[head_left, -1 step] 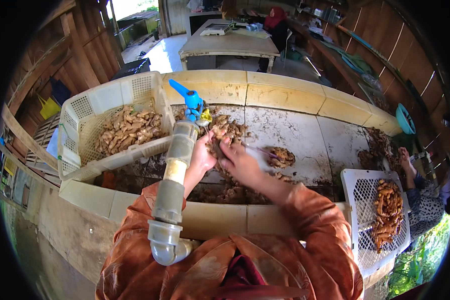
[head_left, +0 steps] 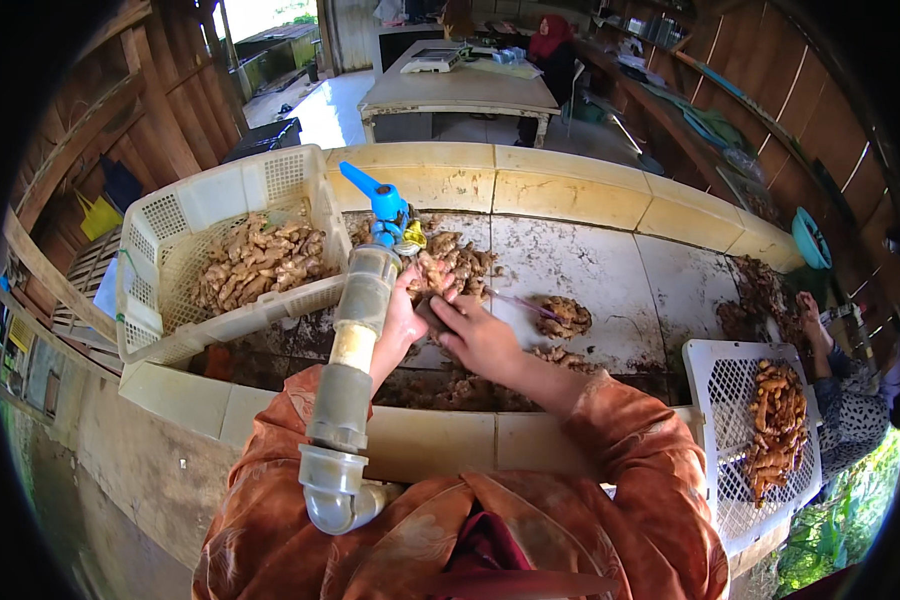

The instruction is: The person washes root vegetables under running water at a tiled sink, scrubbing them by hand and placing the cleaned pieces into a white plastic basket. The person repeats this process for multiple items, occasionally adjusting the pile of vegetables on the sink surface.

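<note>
My left hand [head_left: 400, 318], beneath the tap, is closed round a piece of wet ginger [head_left: 432, 270]. My right hand [head_left: 482, 338] pinches a small dark brown pad-like piece [head_left: 431, 314] against the lower end of that ginger; its exact kind is unclear. Just beyond my fingers lies a heap of ginger [head_left: 467, 262] on the tiles. A blue-handled tap [head_left: 386, 203] on a grey pipe [head_left: 338, 400] stands in front of my left forearm and partly covers it. More ginger [head_left: 460, 390] lies in the trough below my hands.
At left stands a white plastic crate [head_left: 160, 260] with ginger inside. A small ginger pile [head_left: 564, 317] and a thin purplish rod [head_left: 522, 302] lie on the dirty white tiles [head_left: 600, 260]. A perforated white tray [head_left: 730, 470] holds ginger at right, near another person's hand [head_left: 810, 310].
My right hand has drawn slightly back, showing more of the ginger and the dark pad-like piece. My left hand has shifted slightly to the left.
</note>
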Demonstrator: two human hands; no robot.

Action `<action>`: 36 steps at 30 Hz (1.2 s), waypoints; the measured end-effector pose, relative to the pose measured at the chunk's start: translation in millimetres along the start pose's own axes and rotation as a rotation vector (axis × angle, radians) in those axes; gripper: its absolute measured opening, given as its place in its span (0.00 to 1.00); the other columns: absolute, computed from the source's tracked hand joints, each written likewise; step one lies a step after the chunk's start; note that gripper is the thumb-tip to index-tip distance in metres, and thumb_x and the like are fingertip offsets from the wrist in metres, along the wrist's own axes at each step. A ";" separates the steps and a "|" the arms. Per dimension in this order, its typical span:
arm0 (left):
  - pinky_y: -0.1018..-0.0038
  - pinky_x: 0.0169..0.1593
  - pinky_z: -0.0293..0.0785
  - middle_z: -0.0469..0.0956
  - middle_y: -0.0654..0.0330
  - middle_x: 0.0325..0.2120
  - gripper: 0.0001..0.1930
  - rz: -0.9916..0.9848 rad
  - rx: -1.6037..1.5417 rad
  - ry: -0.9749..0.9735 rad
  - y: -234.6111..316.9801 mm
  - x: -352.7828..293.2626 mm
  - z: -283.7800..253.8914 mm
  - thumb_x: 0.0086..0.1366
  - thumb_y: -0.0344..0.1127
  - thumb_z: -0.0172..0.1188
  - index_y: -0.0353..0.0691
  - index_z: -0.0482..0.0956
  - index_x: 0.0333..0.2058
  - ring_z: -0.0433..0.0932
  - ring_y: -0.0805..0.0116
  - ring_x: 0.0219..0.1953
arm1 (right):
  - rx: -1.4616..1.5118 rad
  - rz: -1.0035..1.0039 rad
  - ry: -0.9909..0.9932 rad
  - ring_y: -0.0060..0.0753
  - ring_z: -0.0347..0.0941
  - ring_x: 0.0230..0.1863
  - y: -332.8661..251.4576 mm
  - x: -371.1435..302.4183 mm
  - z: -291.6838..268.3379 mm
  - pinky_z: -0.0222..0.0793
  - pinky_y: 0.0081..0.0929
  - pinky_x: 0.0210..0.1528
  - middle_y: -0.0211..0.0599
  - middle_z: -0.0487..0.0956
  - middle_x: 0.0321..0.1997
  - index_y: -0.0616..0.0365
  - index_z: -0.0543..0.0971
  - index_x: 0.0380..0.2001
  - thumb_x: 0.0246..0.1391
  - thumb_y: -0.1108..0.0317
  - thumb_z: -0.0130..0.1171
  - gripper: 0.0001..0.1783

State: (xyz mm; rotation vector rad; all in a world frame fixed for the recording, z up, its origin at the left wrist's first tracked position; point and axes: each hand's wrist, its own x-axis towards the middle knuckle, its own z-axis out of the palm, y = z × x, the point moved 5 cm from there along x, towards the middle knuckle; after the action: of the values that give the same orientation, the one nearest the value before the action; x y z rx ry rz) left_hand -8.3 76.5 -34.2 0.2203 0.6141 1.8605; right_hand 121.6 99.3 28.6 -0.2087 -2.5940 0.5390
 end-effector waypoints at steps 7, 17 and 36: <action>0.63 0.53 0.66 0.75 0.59 0.43 0.18 -0.046 -0.036 0.077 -16.4 2.7 -15.5 0.64 0.43 0.39 0.42 0.71 0.45 0.71 0.61 0.47 | 0.077 0.096 0.237 0.52 0.71 0.44 13.0 8.3 10.8 0.70 0.39 0.42 0.48 0.69 0.50 0.45 0.67 0.55 0.48 0.63 0.57 0.27; 0.63 0.51 0.68 0.75 0.58 0.42 0.16 -0.015 -0.004 -0.052 -8.8 3.5 -23.9 0.65 0.41 0.40 0.41 0.72 0.45 0.73 0.60 0.45 | 0.127 0.091 0.204 0.51 0.68 0.47 5.3 18.9 4.1 0.68 0.37 0.47 0.49 0.70 0.48 0.47 0.66 0.56 0.50 0.63 0.55 0.27; 0.59 0.52 0.69 0.72 0.52 0.46 0.18 -0.227 0.138 -0.052 -8.1 -6.2 8.0 0.66 0.42 0.46 0.39 0.65 0.51 0.72 0.56 0.49 | 0.173 0.317 0.094 0.44 0.72 0.43 84.5 30.9 -10.7 0.71 0.37 0.41 0.41 0.72 0.47 0.45 0.67 0.55 0.52 0.59 0.56 0.26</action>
State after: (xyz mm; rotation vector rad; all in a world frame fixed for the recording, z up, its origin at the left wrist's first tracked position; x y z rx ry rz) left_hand 4.1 75.3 -30.7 0.2763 0.7028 1.5913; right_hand 104.1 187.2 15.7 -0.5772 -2.4193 0.8400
